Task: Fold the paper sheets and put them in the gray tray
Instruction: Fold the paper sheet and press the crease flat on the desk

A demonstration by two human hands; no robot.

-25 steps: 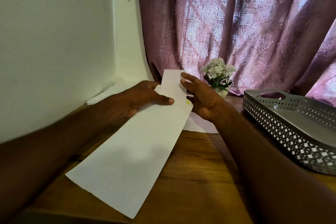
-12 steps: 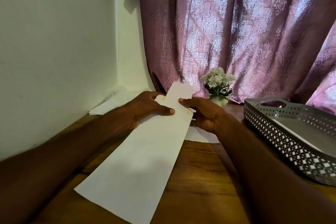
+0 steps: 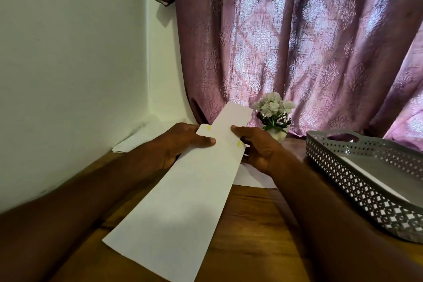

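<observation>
Hands (image 3: 180, 142) grip paper strip (image 3: 183, 199) lengthwise, pointing away

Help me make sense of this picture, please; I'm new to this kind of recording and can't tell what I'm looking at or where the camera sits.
There is no machine here. A person wears a wide-angle camera on the head, looking forward and down, so the two arms reaching in from below are their own. The left hand and the right hand both pinch the far end of a long folded paper sheet that stretches back toward the person above a wooden table. More white sheets lie by the wall, and another under the right hand. On the right stands the gray tray with perforated sides; something white lies inside. A small pot of white flowers stands before a purple curtain.
</observation>
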